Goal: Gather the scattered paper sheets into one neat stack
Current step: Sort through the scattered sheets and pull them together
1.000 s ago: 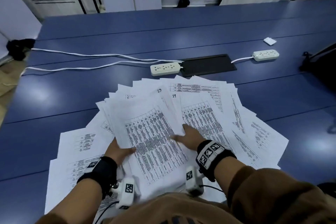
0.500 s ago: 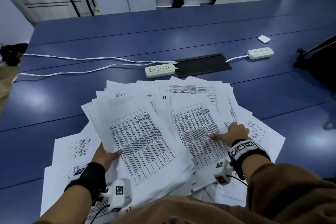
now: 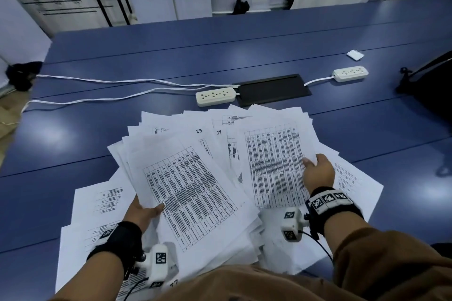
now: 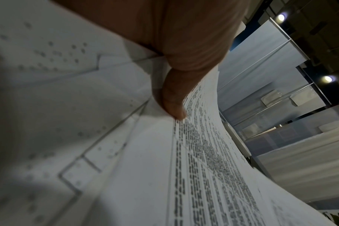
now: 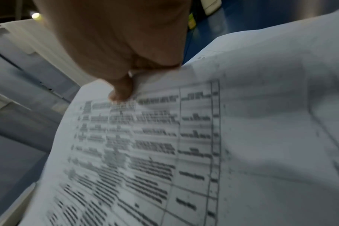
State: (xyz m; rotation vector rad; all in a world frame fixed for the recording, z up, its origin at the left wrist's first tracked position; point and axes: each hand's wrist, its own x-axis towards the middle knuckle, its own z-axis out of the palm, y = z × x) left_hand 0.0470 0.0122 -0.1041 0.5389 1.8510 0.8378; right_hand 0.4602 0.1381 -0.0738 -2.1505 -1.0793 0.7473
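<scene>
Several printed paper sheets (image 3: 212, 144) lie fanned out on the near part of the blue table (image 3: 171, 56). My left hand (image 3: 146, 210) pinches the lower left edge of a lifted bundle of sheets (image 3: 188, 193), its thumb (image 4: 172, 105) lying on top of the print. My right hand (image 3: 318, 171) grips the right edge of a second bundle (image 3: 274, 166), thumb (image 5: 122, 91) on the printed table. More sheets (image 3: 97, 205) lie flat under and left of my left arm, and others (image 3: 354, 181) spread out to the right of my right hand.
Two white power strips (image 3: 215, 97) (image 3: 350, 73) with white cables (image 3: 110, 80) lie behind the papers, either side of a black cable hatch (image 3: 274, 89). A small white packet (image 3: 355, 54) sits far right. A dark object (image 3: 430, 85) stands at the right edge.
My right hand slid from the middle of the sheets to the right edge and took hold of a bundle there. My left hand lifted its bundle's edge.
</scene>
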